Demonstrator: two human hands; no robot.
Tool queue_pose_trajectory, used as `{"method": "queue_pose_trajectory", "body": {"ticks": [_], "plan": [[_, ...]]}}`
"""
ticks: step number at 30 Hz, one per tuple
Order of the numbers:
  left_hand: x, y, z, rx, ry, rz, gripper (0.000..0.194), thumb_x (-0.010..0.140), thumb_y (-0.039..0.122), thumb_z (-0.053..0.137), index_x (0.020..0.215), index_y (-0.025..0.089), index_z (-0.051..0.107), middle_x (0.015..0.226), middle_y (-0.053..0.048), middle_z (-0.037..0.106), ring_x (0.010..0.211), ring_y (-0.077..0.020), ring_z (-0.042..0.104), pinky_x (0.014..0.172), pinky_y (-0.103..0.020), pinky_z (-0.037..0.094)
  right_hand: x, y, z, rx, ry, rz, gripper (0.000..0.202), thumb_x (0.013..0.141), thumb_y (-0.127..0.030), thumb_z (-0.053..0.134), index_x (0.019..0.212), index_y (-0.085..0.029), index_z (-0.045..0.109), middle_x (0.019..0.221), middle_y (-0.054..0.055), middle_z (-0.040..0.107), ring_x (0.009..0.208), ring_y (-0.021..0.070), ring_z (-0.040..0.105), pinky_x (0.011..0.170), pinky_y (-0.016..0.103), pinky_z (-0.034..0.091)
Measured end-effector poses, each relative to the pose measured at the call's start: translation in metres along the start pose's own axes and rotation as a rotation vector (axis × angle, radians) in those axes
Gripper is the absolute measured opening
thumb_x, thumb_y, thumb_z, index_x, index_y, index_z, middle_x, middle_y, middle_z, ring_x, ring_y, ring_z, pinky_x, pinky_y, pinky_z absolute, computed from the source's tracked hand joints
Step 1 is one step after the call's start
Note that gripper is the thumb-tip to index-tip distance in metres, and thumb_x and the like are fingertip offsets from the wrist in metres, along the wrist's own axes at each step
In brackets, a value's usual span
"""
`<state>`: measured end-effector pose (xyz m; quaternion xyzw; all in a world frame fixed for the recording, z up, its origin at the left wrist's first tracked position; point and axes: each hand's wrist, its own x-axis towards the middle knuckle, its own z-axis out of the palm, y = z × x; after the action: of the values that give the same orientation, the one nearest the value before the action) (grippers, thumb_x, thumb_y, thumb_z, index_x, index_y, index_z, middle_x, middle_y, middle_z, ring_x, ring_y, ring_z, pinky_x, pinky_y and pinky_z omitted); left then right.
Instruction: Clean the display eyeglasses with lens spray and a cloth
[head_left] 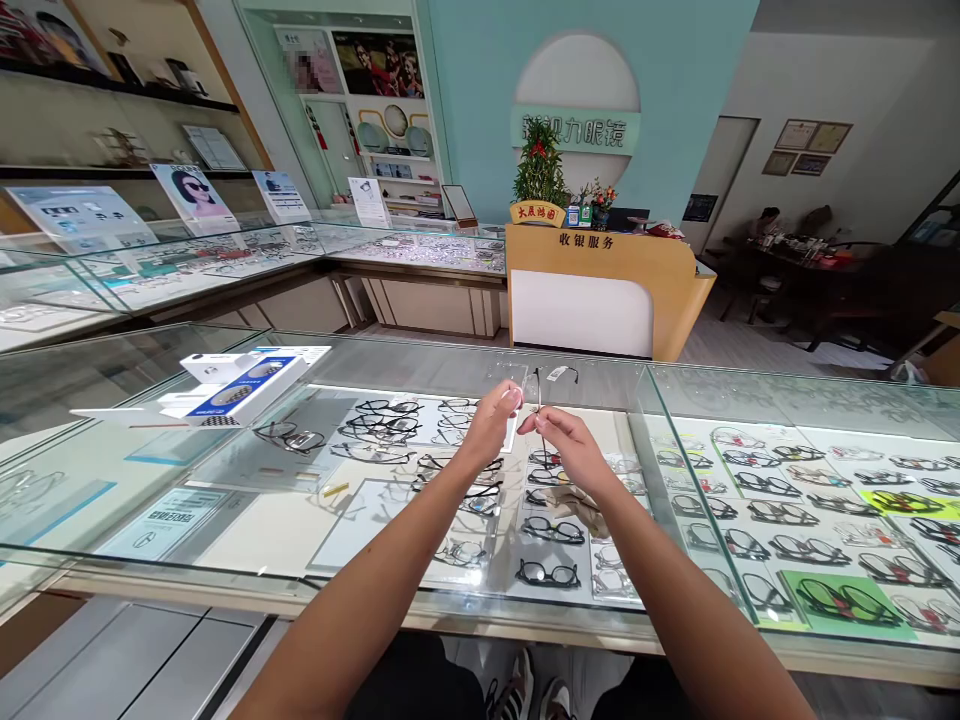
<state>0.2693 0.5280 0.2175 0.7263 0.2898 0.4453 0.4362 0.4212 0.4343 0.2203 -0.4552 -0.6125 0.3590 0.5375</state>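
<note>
- Glass counter (562, 612): showcase spanning the foreground, with eyeglass frames laid out in rows beneath its top.
- Cashier desk (679, 290): wooden unit beyond the counter's far edge, bearing a leafy plant (540, 175) and a small flower arrangement (602, 195).
- White-and-blue box (244, 388): on the worktop, toward its far left corner, beside open white packaging (214, 370).
- Left hand (493, 422): above the worktop, near the middle of its far edge; thumb and fingertips closed in a pinch at the left side of the held glasses. The exact contact is too small to make out.
- Right hand (568, 440): just beside the left; thumb and forefinger clasp the near part of the same glasses.
- Held glasses (538, 398): raised between both hands, the thin dark temples pointing away from the wearer.
- Brown cloth (576, 508): crumpled, below the right wrist.
- White tag (557, 373): attached to the right temple.
- Yellow strip (336, 489): left of center, small and narrow.
</note>
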Motion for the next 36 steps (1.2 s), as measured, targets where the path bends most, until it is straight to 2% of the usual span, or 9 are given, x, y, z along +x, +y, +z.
{"method": "queue_pose_trajectory", "body": {"ticks": [5,9,13,17,21,24,29,32,36], "plan": [[-0.001,0.001,-0.001,0.039,-0.017,0.007,0.043,0.099,0.061,0.041,0.081,0.024,0.051,0.080,-0.001,0.053,0.079,-0.0207,0.050,0.079,-0.034,0.042,0.007,0.010,-0.007,0.095,0.102,-0.033,0.039,0.102,-0.057,0.056,0.089,-0.025,0.075,0.102,0.005,0.078,0.105,0.0259,0.068,0.099,0.039,0.051],[-0.003,-0.004,0.002,0.182,-0.117,0.058,0.042,0.099,0.060,0.049,0.082,0.023,0.053,0.081,-0.001,0.055,0.080,-0.0211,0.050,0.077,-0.034,0.038,0.011,0.015,-0.012,0.169,0.225,-0.012,0.038,0.100,-0.058,0.056,0.089,-0.025,0.072,0.105,0.007,0.078,0.106,0.0270,0.070,0.096,0.041,0.055],[-0.008,-0.005,0.007,0.255,-0.182,0.083,0.044,0.099,0.063,0.050,0.083,0.022,0.054,0.086,-0.001,0.058,0.086,-0.0227,0.053,0.080,-0.034,0.038,0.011,0.015,-0.013,0.219,0.233,-0.007,0.038,0.098,-0.060,0.060,0.089,-0.025,0.072,0.105,0.007,0.078,0.105,0.0269,0.071,0.097,0.042,0.057],[-0.006,-0.002,0.001,0.166,-0.132,0.029,0.043,0.102,0.064,0.045,0.090,0.023,0.054,0.083,0.000,0.056,0.079,-0.0203,0.050,0.074,-0.033,0.037,0.012,0.018,-0.015,0.197,0.240,-0.008,0.037,0.099,-0.059,0.058,0.090,-0.026,0.072,0.106,0.007,0.078,0.107,0.0268,0.070,0.099,0.042,0.056],[0.017,-0.008,-0.026,0.141,0.087,-0.025,0.027,0.096,0.051,0.054,0.098,0.024,0.054,0.086,0.000,0.054,0.079,-0.0194,0.049,0.075,-0.033,0.039,0.013,0.024,-0.021,0.206,0.271,0.003,0.035,0.098,-0.057,0.059,0.090,-0.025,0.072,0.109,0.009,0.077,0.108,0.0271,0.069,0.097,0.041,0.056],[0.046,-0.024,-0.055,0.209,0.236,-0.163,0.016,0.091,0.032,0.056,0.105,0.024,0.052,0.100,-0.002,0.060,0.089,-0.0197,0.054,0.083,-0.033,0.042,0.014,0.028,-0.025,0.225,0.285,0.007,0.033,0.097,-0.055,0.062,0.090,-0.025,0.073,0.109,0.008,0.076,0.107,0.0266,0.069,0.097,0.041,0.055],[0.084,-0.060,-0.100,0.482,0.261,-0.274,0.019,0.088,0.018,0.057,0.105,0.022,0.050,0.109,-0.005,0.060,0.094,-0.0182,0.059,0.086,-0.031,0.046,0.015,0.032,-0.025,0.213,0.275,0.025,0.033,0.096,-0.056,0.063,0.089,-0.025,0.074,0.106,0.007,0.075,0.102,0.0258,0.067,0.096,0.040,0.053],[0.091,-0.075,-0.119,0.624,0.227,-0.328,0.018,0.086,0.018,0.063,0.102,0.022,0.055,0.108,-0.007,0.067,0.099,-0.0215,0.063,0.090,-0.032,0.044,0.014,0.033,-0.023,0.217,0.267,0.023,0.033,0.096,-0.056,0.063,0.089,-0.025,0.075,0.104,0.006,0.074,0.101,0.0253,0.066,0.096,0.040,0.052],[0.090,-0.090,-0.133,0.672,0.221,-0.394,0.027,0.081,0.018,0.072,0.105,0.021,0.058,0.117,-0.011,0.073,0.108,-0.0268,0.066,0.089,-0.033,0.043,0.013,0.030,-0.023,0.209,0.251,0.032,0.036,0.096,-0.058,0.063,0.089,-0.025,0.075,0.103,0.006,0.075,0.101,0.0256,0.066,0.094,0.039,0.051]]}}
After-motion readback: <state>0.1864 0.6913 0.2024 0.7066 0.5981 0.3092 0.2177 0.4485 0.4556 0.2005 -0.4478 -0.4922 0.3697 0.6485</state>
